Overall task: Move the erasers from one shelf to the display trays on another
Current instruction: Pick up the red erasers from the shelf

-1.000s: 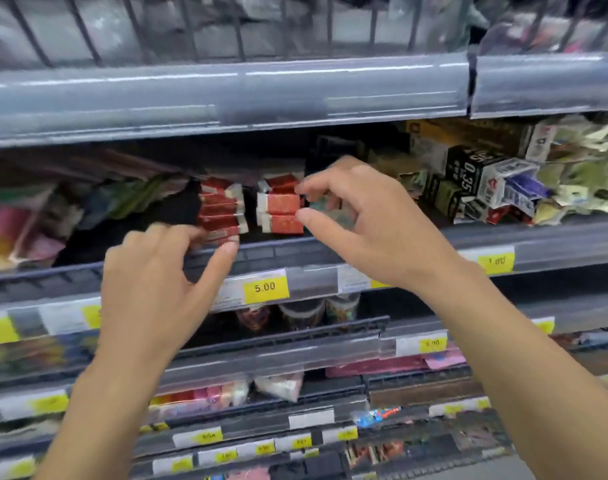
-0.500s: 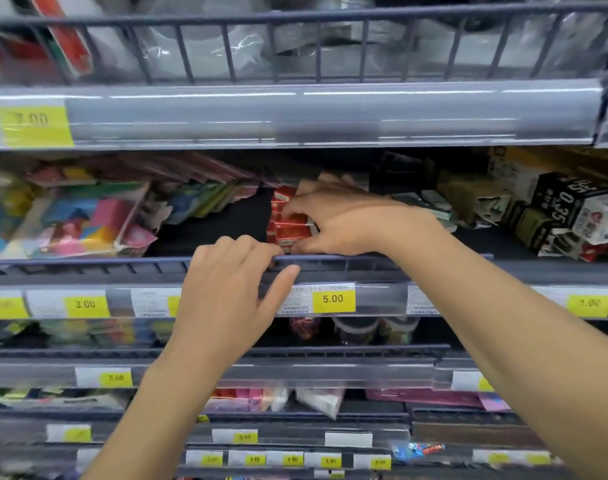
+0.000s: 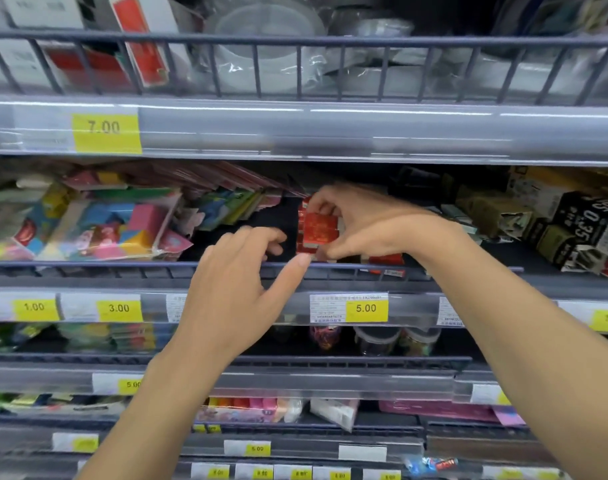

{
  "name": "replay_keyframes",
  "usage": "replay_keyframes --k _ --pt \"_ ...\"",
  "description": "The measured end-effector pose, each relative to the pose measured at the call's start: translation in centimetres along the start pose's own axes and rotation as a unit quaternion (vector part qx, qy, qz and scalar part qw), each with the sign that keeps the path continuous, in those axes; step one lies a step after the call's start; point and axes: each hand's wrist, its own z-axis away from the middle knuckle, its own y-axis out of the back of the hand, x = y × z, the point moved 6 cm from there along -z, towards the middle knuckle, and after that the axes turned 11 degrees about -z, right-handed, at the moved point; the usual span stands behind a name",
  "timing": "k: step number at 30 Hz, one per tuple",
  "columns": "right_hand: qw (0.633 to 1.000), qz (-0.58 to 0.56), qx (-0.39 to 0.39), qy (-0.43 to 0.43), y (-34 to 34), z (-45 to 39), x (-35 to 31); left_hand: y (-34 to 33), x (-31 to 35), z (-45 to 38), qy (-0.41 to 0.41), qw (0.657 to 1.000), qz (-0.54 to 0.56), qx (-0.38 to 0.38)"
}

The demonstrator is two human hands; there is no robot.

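Your right hand (image 3: 371,226) has closed in and now pinches the red erasers (image 3: 319,230) between its fingers, seemingly lifting them, while your left hand (image 3: 240,289), fingers spread, hovers at seven o'clock.

Right hand (image 3: 371,230) pinches with curled fingers; left hand (image 3: 240,289) hovers loosely curled.

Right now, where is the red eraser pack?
In the head view, the red eraser pack sits centre, pinched in the right hand, above the 5.00 price tag.
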Motion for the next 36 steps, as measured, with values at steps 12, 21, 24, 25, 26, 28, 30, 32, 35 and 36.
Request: replay_keyframes --k 12,21,24,25,26,28,30,32,35,36 --pt "0.975 0.007 0.099 0.201 -0.9 3.8 -7.5 0.5 -0.6 -5.8 0.074 0.953 0.243 -0.165" --pt "0.971 -0.062 0.174 0.154 -0.1 3.5 -5.2 0.3 -1.8 -7.0 0.081 0.932 0.306 -0.175" --pt "0.978 -0.073 0.178 0.076 0.5 3.3 -3.0 0.0 -2.9 -6.7 0.128 0.918 0.338 -0.166" --pt "0.986 -0.054 0.148 0.048 0.4 3.0 -2.4 0.0 -3.3 -6.6 0.142 0.914 0.342 -0.167" --pt "0.994 -0.021 0.109 0.016 0.1 2.6 -1.9 0.0 -3.6 -6.5 0.152 0.911 0.344 -0.168" --pt "0.998 0.048 0.026 -0.044 -0.8 1.8 -0.9 0.0 -3.9 -6.5 0.164 0.906 0.353 -0.166" --pt "0.994 0.084 -0.021 -0.070 -1.4 1.2 -0.8 0.0 -3.9 -6.5 0.170 0.898 0.372 -0.161" --pt "0.992 0.101 -0.039 -0.066 -1.6 0.7 -1.0 -0.1 -3.7 -6.4 0.162 0.897 0.378 -0.163" --pt "0.989 0.110 -0.057 -0.078 -1.6 0.0 -1.0 -0.2 -3.6 -6.2 0.149 0.906 0.359 -0.171" --pt "0.988 0.104 -0.061 -0.092 -1.6 -0.1 -0.9 -0.3 -3.6 -6.2 0.151 0.906 0.358 -0.169"
